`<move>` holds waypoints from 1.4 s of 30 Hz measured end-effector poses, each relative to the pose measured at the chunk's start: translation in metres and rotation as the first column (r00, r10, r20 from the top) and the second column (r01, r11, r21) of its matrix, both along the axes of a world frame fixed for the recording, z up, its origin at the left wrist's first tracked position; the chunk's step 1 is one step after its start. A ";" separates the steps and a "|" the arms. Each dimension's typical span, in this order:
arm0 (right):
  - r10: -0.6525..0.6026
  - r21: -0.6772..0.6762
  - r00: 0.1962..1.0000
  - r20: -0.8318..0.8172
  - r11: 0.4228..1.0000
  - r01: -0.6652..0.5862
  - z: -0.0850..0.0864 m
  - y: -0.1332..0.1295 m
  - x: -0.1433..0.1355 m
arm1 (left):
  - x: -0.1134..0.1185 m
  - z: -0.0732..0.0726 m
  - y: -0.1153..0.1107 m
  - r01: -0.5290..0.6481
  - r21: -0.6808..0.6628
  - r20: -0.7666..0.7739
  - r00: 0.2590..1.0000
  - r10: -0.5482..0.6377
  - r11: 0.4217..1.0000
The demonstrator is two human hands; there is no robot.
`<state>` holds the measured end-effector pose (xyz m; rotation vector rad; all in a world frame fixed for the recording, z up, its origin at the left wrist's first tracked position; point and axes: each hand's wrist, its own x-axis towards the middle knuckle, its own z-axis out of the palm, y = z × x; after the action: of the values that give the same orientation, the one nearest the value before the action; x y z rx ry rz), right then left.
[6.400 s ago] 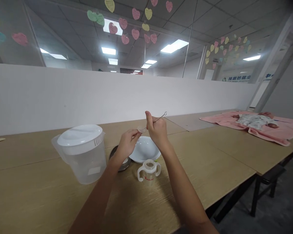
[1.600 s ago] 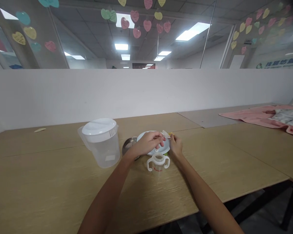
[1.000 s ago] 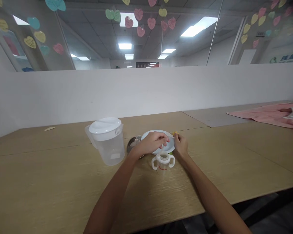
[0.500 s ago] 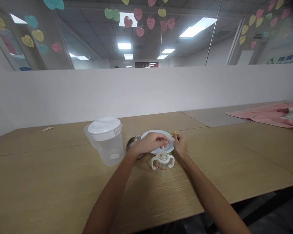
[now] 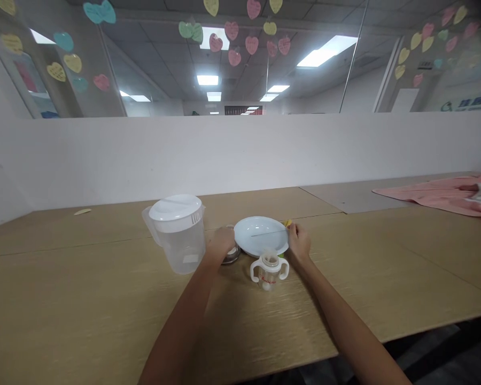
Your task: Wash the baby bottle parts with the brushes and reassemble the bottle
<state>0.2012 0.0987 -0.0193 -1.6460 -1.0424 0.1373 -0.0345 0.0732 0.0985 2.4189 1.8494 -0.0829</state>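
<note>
My left hand [image 5: 222, 241] reaches down over a round metal bowl [image 5: 231, 258]. Its fingers are hidden, and I cannot see whether they hold anything. At the right rim of a white plate [image 5: 256, 248] is my right hand [image 5: 300, 241], fingers closed beside a small yellow thing [image 5: 287, 222]. What it grips is too small to make out. A thin line [image 5: 269, 233] runs across the plate toward these fingers. In front of the plate stands a clear baby bottle [image 5: 269, 271] with two white handles, its neck uncapped. Something whitish lies at its bottom.
A clear pitcher [image 5: 183, 251] with a white lid stands left of the metal bowl. Pink cloth [image 5: 425, 193] lies at the far right of the wooden table [image 5: 104, 310]. A small flat pale piece [image 5: 82, 212] sits at the back left, near the white wall [image 5: 240, 152].
My left hand has moved left from above the plate and bottle to the metal bowl. More of the plate shows, and something whitish is now visible inside the bottle. My right hand stays by the plate.
</note>
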 end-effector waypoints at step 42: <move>0.219 0.621 0.873 0.435 0.630 -0.467 0.119 -0.047 -0.041 | 0.043 0.051 -0.087 0.386 0.679 0.000 0.851 -0.525 0.625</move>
<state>0.1607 0.0519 0.1001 -0.7378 -1.4357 -0.2756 0.0090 -0.0142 0.1496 3.1540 1.2362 0.9095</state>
